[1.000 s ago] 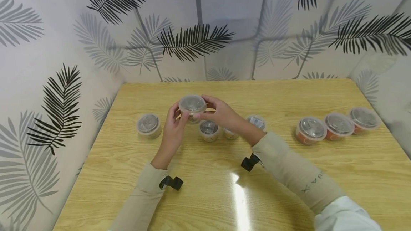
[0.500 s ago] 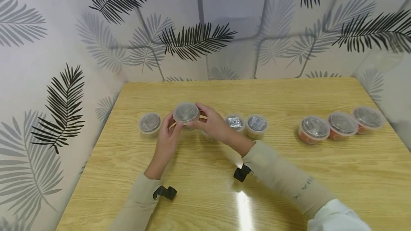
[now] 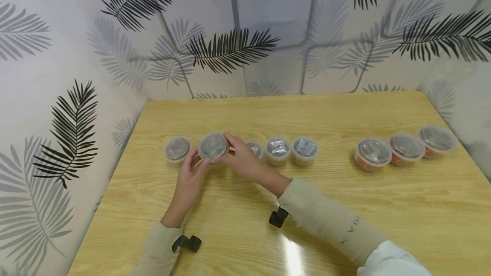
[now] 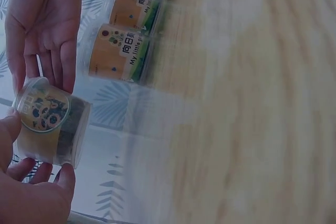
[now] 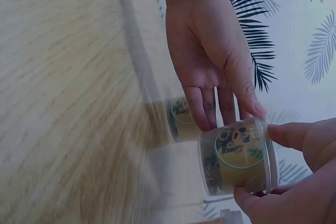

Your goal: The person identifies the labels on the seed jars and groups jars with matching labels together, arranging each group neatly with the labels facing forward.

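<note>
In the head view, my left hand (image 3: 190, 175) and right hand (image 3: 243, 160) hold one lidded clear plastic cup (image 3: 213, 146) between them, lid up. Its label, with sunflower pictures, shows in the left wrist view on the cup (image 4: 47, 121) and in the right wrist view too. Fingers and thumbs of both hands curl round its sides. Whether its base touches the table cannot be told. Just left of it stands a similar lidded cup (image 3: 177, 148). Right of it, partly behind the right hand, is another lidded cup (image 3: 255, 148).
Two more lidded cups, a middle cup (image 3: 278, 150) and its neighbour (image 3: 304, 150), continue the row. Three wider cups with orange-red sides, such as the nearest one (image 3: 373, 154), stand at the right of the wooden table (image 3: 238, 233). Leaf-patterned cloth (image 3: 268, 67) rises behind the table.
Both hands have carried the cup left and down toward the leftmost cup. The cups in the middle row have come out from behind the right arm.
</note>
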Demonstrator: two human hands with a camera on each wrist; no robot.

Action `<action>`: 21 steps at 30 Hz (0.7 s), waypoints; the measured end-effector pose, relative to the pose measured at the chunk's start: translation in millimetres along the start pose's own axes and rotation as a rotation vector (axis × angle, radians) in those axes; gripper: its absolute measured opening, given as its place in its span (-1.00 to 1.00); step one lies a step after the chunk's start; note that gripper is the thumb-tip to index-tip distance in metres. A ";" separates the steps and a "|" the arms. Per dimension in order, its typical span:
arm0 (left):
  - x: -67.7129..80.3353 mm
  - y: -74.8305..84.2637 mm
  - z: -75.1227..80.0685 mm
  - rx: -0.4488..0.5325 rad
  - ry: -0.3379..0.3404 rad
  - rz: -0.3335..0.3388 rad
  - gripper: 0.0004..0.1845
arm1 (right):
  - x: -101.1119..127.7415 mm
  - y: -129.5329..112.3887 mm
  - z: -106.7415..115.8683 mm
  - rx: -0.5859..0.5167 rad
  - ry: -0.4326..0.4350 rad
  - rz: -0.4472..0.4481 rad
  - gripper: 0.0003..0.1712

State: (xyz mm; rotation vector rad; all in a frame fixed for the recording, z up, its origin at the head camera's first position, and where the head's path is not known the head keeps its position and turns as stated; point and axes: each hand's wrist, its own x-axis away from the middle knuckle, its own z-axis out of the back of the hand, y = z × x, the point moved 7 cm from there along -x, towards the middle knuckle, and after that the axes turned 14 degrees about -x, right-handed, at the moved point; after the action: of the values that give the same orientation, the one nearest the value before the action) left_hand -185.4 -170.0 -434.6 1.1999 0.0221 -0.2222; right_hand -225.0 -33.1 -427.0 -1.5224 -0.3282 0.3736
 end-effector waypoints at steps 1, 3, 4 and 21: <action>0.7 -0.9 0.8 -0.002 0.000 0.002 -0.41 | -0.4 1.0 -2.2 -0.009 0.000 0.000 -0.09; 1.7 -2.7 2.4 -0.002 0.006 0.014 -0.41 | -1.3 3.5 -6.1 -0.009 0.011 -0.006 -0.10; 1.9 -3.7 3.2 -0.003 0.010 0.022 -0.42 | -2.4 5.1 -7.9 -0.004 0.017 -0.009 -0.10; -1.5 -24.1 5.3 0.020 0.021 0.104 -0.41 | -14.5 23.1 -23.4 0.054 0.104 -0.147 -0.11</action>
State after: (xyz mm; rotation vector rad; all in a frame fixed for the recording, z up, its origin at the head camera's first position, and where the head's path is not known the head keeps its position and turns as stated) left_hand -191.8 -183.0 -454.6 1.2199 -0.0244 -0.1184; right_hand -228.7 -60.2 -450.4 -1.4493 -0.3431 0.1852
